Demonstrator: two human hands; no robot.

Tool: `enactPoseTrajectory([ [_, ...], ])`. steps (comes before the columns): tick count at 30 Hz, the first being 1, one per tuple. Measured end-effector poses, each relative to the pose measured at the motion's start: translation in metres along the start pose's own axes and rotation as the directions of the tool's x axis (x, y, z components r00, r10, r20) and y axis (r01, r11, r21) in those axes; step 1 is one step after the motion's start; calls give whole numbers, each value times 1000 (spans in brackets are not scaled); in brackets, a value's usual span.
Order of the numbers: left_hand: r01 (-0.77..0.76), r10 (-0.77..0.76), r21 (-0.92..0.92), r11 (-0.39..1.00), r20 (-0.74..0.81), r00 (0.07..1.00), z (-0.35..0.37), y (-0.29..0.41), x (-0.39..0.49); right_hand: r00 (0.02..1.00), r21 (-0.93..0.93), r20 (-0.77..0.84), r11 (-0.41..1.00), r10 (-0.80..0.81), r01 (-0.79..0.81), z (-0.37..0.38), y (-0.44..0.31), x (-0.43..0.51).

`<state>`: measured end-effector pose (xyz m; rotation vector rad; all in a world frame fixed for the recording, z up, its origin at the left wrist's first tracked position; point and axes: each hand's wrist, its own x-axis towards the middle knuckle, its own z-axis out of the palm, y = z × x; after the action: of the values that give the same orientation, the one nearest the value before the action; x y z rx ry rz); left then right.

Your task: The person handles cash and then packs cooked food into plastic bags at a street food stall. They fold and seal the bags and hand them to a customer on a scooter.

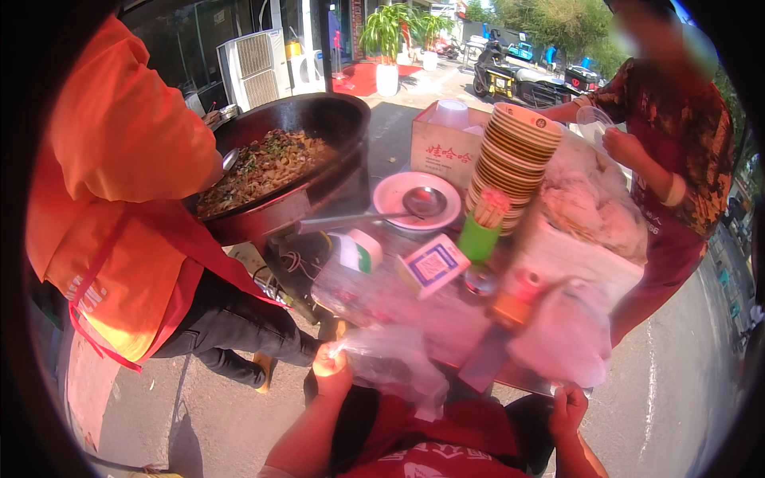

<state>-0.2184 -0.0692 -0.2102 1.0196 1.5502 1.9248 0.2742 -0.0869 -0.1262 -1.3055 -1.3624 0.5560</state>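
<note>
At the near left corner of the table (418, 325), my left hand (331, 373) grips the top of a thin clear plastic bag (397, 361). The bag hangs across toward my apron. My right hand (568, 409) is curled at the near right table edge; whether it holds something small is unclear. Close to it sits a blurred pale plastic bundle (568, 334). Beyond my hands are a stand with a printed code (433, 266) and a green cup (478, 239) of chopsticks (492, 206). A ladle (425, 202) rests in a pale bowl (385, 200).
Left, a person in orange (131, 131) stands at a large black pan (352, 113) of cooked food (269, 170). Behind the table's tall bowl stack (514, 155) is a cardboard box (442, 149). At right, another person (675, 143) holds a clear cup (593, 118) beside bagged goods (591, 203).
</note>
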Motion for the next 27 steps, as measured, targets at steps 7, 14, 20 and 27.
enactPoseTrajectory([
  [7,40,-19,-152,988,135,991,-11,-19,12,998,-251,-44,967,-41,29,-15,-2,-20],
  [14,-113,112,109,988,20,994,-13,-63,14,943,-186,-123,941,-308,283,-17,-73,53],
  [20,579,242,-430,693,895,375,-29,-40,75,902,194,-429,970,-53,149,-23,-108,188],
  [27,-115,118,-57,992,54,992,-6,-38,3,902,561,-301,822,309,-95,-49,-113,258],
])
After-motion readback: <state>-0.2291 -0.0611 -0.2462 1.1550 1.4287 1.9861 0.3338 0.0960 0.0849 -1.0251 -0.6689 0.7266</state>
